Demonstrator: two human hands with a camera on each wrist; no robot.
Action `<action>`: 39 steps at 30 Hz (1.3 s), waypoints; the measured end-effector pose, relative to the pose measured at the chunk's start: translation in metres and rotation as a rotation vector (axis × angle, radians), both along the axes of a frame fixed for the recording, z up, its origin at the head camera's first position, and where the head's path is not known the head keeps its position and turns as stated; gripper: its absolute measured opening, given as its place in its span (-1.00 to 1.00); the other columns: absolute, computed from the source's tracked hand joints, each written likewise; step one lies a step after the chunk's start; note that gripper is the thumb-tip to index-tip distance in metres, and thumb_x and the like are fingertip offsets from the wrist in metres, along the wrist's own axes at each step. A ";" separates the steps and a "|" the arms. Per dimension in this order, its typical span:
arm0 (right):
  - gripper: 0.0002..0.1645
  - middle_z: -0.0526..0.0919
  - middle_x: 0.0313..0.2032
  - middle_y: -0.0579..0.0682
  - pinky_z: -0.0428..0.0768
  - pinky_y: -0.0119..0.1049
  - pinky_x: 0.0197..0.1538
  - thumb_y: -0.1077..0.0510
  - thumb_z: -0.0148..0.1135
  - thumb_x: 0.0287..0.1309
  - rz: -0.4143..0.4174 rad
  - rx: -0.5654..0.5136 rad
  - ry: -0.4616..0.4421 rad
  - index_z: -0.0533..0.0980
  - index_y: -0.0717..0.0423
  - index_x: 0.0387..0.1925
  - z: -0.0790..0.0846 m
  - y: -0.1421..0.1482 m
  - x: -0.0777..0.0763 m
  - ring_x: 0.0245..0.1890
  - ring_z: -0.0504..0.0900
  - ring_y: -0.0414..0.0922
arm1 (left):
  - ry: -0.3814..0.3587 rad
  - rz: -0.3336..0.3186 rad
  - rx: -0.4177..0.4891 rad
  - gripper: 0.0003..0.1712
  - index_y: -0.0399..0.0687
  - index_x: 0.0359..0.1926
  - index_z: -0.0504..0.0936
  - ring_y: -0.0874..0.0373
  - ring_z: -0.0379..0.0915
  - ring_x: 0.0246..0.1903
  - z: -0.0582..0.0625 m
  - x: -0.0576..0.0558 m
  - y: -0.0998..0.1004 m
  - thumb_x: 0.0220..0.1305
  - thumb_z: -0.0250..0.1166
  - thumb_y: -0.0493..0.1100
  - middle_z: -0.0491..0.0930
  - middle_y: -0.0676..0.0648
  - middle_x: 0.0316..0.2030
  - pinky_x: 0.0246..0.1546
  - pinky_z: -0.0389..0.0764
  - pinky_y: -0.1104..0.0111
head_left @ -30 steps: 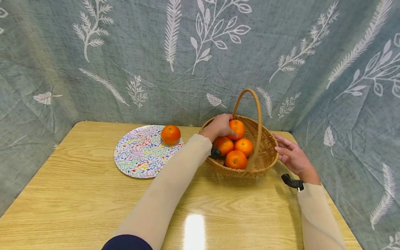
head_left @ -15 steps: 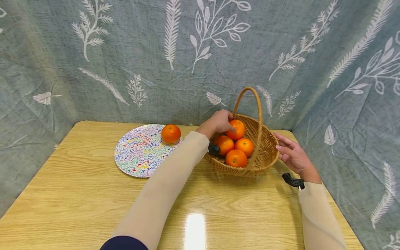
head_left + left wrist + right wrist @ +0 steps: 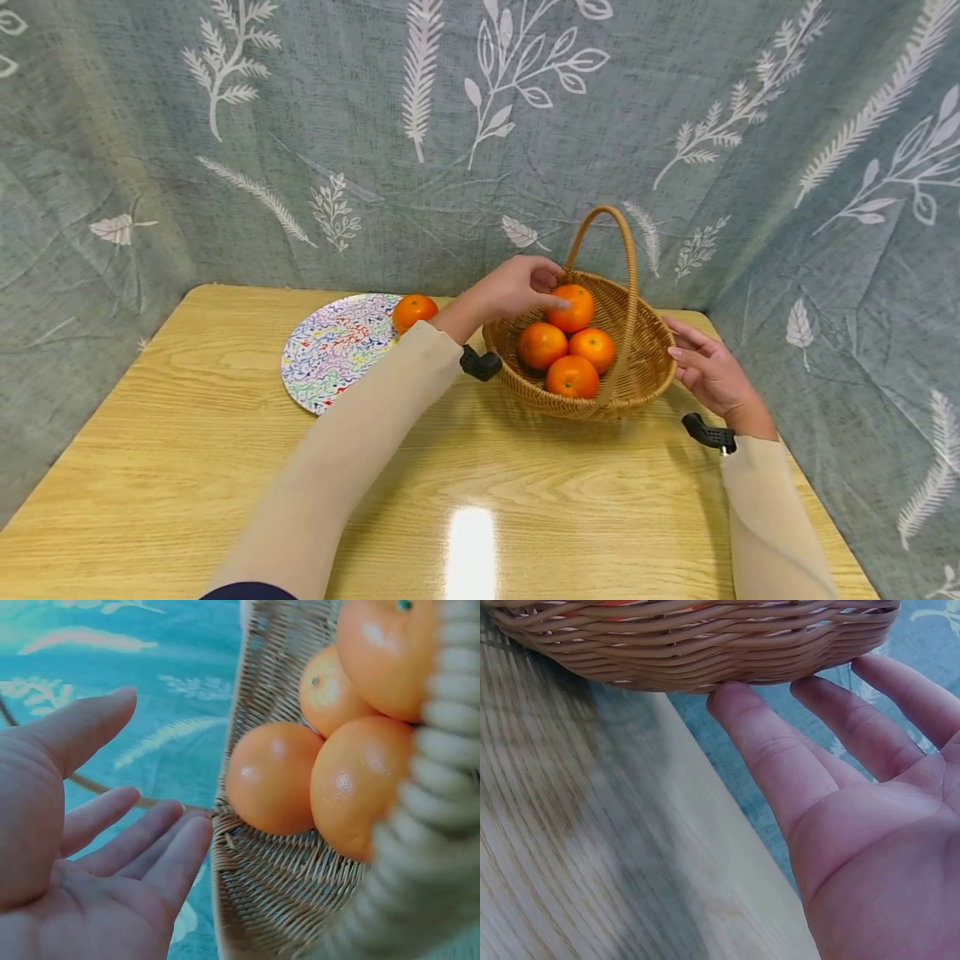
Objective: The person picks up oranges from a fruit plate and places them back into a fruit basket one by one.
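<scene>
A wicker basket (image 3: 647, 367) with a tall arched handle (image 3: 631, 250) stands at the back right of the table, with several oranges (image 3: 573, 378) inside. My left hand (image 3: 516, 287) hovers over its left side, thumb overlapping the rearmost orange (image 3: 576, 315) in the head view. The left wrist view shows that hand (image 3: 97, 892) with fingers extended, nothing in the palm, fingertips right by the basket's rim (image 3: 225, 802). My right hand (image 3: 712, 371) touches the right side of the basket with its thumb and fingertips, the fingers (image 3: 870, 724) fairly straight against the wickerwork (image 3: 727, 656).
Left of the basket lies a round plate (image 3: 322, 350) with a multicoloured squiggle pattern, partly hidden by my left sleeve. One orange (image 3: 414, 312) sits on its right side. A patterned grey-green cloth (image 3: 420, 217) rises behind the wooden table (image 3: 187, 450) and along its sides.
My left hand has let go of the rearmost orange and drawn back up and to the left; the orange stays in the basket. My right hand keeps its place at the basket.
</scene>
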State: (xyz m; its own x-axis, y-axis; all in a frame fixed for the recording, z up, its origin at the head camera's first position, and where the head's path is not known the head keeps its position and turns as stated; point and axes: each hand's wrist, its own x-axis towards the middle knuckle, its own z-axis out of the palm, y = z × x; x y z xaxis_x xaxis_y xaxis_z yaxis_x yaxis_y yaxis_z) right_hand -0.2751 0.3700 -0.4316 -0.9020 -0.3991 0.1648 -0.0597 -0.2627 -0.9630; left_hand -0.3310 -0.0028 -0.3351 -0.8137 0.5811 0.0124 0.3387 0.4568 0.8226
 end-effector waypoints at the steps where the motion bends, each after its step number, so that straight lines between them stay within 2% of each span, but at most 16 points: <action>1: -0.34 0.62 0.20 0.00 0.72 -0.30 0.07 0.46 -0.16 0.51 0.002 -0.003 -0.001 0.18 0.18 0.56 0.000 0.000 0.000 0.10 0.70 -0.14 | -0.001 0.003 0.021 -0.26 -0.09 0.45 0.42 0.00 0.46 0.31 0.000 0.003 -0.005 0.34 0.43 0.01 0.48 -0.16 0.35 0.35 0.50 0.14; 8: -0.33 0.61 0.22 0.00 0.73 -0.30 0.06 0.45 -0.17 0.52 -0.007 -0.001 0.006 0.11 0.23 0.58 0.000 0.001 0.001 0.10 0.71 -0.13 | -0.001 0.080 0.178 -0.32 -0.04 0.41 0.46 -0.02 0.48 0.30 -0.009 0.024 -0.045 0.34 0.43 -0.03 0.54 -0.11 0.30 0.29 0.55 0.15; 14: -0.32 0.60 0.24 0.02 0.73 -0.29 0.05 0.44 -0.18 0.53 -0.006 -0.012 0.028 0.05 0.27 0.59 0.000 0.003 0.005 0.10 0.71 -0.12 | 0.016 0.146 0.239 -0.38 -0.07 0.36 0.50 -0.10 0.46 0.32 -0.026 0.036 -0.073 0.35 0.42 -0.04 0.52 -0.21 0.31 0.34 0.52 0.12; 20: -0.31 0.60 0.24 -0.01 0.73 -0.30 0.05 0.42 -0.19 0.55 -0.026 0.021 0.028 -0.05 0.32 0.60 0.001 0.002 0.005 0.11 0.71 -0.13 | 0.066 0.224 0.327 -0.44 0.01 0.32 0.53 -0.02 0.49 0.31 -0.041 0.047 -0.102 0.37 0.40 -0.02 0.56 -0.13 0.27 0.36 0.50 0.22; 23: -0.30 0.60 0.24 -0.04 0.73 -0.32 0.05 0.40 -0.16 0.55 -0.036 0.038 0.024 -0.05 0.30 0.61 0.003 0.001 0.004 0.11 0.70 -0.16 | 0.077 0.269 0.360 -0.45 0.01 0.31 0.53 -0.03 0.48 0.32 -0.049 0.050 -0.116 0.37 0.40 -0.02 0.55 -0.11 0.26 0.38 0.49 0.19; 27: -0.30 0.59 0.24 -0.05 0.72 -0.32 0.06 0.39 -0.14 0.55 -0.036 0.043 0.018 -0.02 0.27 0.61 0.004 0.001 0.004 0.12 0.70 -0.16 | 0.069 0.338 0.397 -0.47 -0.01 0.30 0.54 -0.09 0.45 0.35 -0.062 0.051 -0.132 0.37 0.41 -0.04 0.54 -0.13 0.26 0.40 0.46 0.07; 31: -0.30 0.59 0.24 -0.05 0.72 -0.31 0.07 0.40 -0.12 0.54 -0.035 0.035 0.008 0.01 0.26 0.60 0.003 0.001 0.004 0.12 0.70 -0.15 | 0.069 0.394 0.455 -0.49 -0.10 0.28 0.55 -0.14 0.38 0.39 -0.075 0.049 -0.147 0.37 0.40 -0.11 0.50 -0.22 0.28 0.46 0.38 0.04; 35: -0.30 0.59 0.25 -0.05 0.72 -0.31 0.08 0.40 -0.10 0.53 -0.037 0.036 0.005 0.02 0.26 0.60 0.003 0.000 0.004 0.13 0.69 -0.16 | 0.065 0.425 0.501 -0.44 -0.14 0.30 0.52 -0.07 0.31 0.44 -0.087 0.043 -0.162 0.35 0.42 -0.10 0.46 -0.22 0.32 0.53 0.26 0.04; 39: -0.28 0.59 0.24 -0.05 0.72 -0.31 0.08 0.40 -0.11 0.53 -0.041 0.040 0.001 -0.03 0.30 0.60 0.002 -0.001 0.005 0.13 0.69 -0.16 | 0.044 0.449 0.508 -0.37 -0.15 0.35 0.47 -0.05 0.25 0.46 -0.096 0.034 -0.172 0.34 0.43 -0.11 0.43 -0.17 0.35 0.56 0.22 0.07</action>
